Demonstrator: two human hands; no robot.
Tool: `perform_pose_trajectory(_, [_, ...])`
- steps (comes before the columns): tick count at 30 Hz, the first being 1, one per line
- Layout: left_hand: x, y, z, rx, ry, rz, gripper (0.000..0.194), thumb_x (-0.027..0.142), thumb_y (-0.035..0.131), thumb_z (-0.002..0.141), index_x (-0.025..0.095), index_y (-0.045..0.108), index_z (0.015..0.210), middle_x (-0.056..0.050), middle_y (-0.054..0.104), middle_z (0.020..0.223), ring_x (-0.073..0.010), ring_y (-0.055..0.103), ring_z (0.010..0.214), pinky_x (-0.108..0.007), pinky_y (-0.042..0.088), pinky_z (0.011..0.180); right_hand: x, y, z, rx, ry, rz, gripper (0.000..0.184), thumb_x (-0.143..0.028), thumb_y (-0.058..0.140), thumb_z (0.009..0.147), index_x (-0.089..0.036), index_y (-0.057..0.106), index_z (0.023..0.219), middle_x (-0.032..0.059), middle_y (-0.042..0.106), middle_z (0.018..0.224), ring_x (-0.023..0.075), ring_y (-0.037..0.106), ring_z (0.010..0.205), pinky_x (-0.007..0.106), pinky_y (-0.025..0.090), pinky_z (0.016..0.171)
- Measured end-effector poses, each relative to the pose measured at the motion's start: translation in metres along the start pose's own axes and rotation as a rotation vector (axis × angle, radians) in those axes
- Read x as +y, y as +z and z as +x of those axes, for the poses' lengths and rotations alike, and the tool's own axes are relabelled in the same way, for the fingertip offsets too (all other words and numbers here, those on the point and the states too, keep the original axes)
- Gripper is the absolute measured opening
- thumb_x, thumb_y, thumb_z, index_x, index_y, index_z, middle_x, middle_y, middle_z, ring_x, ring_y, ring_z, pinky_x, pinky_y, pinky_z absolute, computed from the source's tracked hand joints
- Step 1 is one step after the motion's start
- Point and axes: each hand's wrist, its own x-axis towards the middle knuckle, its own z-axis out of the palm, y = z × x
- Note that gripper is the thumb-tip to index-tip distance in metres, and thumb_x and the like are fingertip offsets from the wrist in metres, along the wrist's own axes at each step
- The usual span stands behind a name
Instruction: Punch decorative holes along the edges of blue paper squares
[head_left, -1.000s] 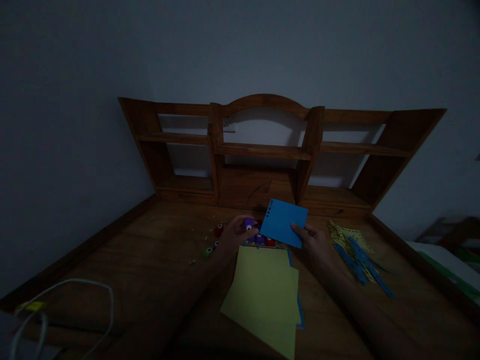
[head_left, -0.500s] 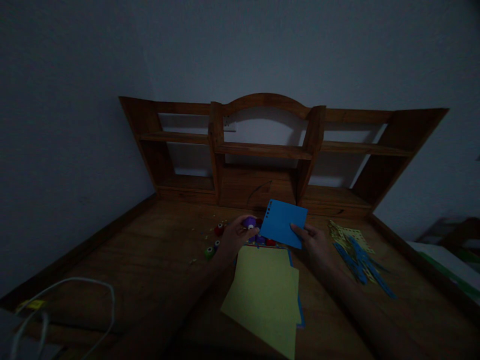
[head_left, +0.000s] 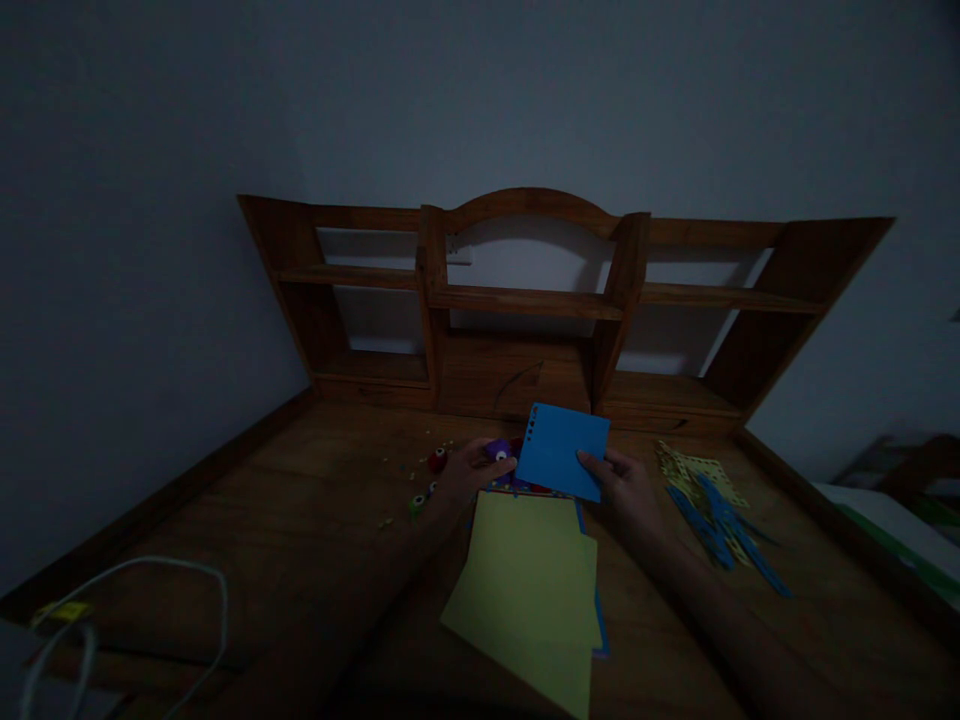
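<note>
Here, in the head view, the only one there is, the right hand [head_left: 628, 488] sits just right of centre, its thumb and fingers pinching the lower right corner of a blue card [head_left: 561, 450]. The card is held up off the worktop [head_left: 300, 500], tilted, with its long axis running from lower right up toward the upper left; a short row of punched holes shows along its upper left edge. The left hand [head_left: 466, 472] lies just left of centre, closed around a purple punch [head_left: 498, 452], and that punch meets the card's left edge, so the holed edge points straight at the left hand while the right hand steadies the far corner. The left hand is thus the nearer of the two to the edge with the holes. Directly below the card, toward the bottom of the frame, lies a yellow sheet [head_left: 529, 590] on top of other paper. Left of the left hand rest a red punch [head_left: 437, 460] and a green punch [head_left: 417, 503], near each other. To the right of the right hand, well apart from the card, lies a heap of strips [head_left: 709, 500]. A white cable [head_left: 150, 580] curls at lower left. A wooden shelf [head_left: 525, 300] stands across the middle of the frame, behind it all.
</note>
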Motion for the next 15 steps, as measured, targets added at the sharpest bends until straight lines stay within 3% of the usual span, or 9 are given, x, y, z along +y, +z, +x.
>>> perform_pose_trajectory(6, [0.0006, -0.0002, -0.0024, -0.041, -0.029, 0.044, 0.041, 0.042, 0.078, 0.07, 0.015, 0.067, 0.1, -0.009, 0.072, 0.099, -0.0242, 0.067, 0.092, -0.036, 0.05, 0.084, 0.0002, -0.0012, 0.0023, -0.058, -0.01, -0.055, 0.04, -0.053, 0.072, 0.074, -0.017, 0.07, 0.091, 0.0065, 0.073, 0.08, 0.0203, 0.063, 0.06, 0.029, 0.047, 0.054])
perform_pose_trajectory(15, [0.0039, 0.0016, -0.0045, -0.088, -0.02, 0.035, 0.038, 0.04, 0.076, 0.072, 0.016, 0.069, 0.1, -0.009, 0.072, 0.099, -0.0236, 0.066, 0.09, -0.036, 0.05, 0.084, 0.0016, -0.0025, 0.0026, -0.064, -0.033, -0.08, 0.033, -0.05, 0.071, 0.077, -0.018, 0.071, 0.088, 0.0067, 0.073, 0.082, 0.02, 0.063, 0.062, 0.031, 0.049, 0.057])
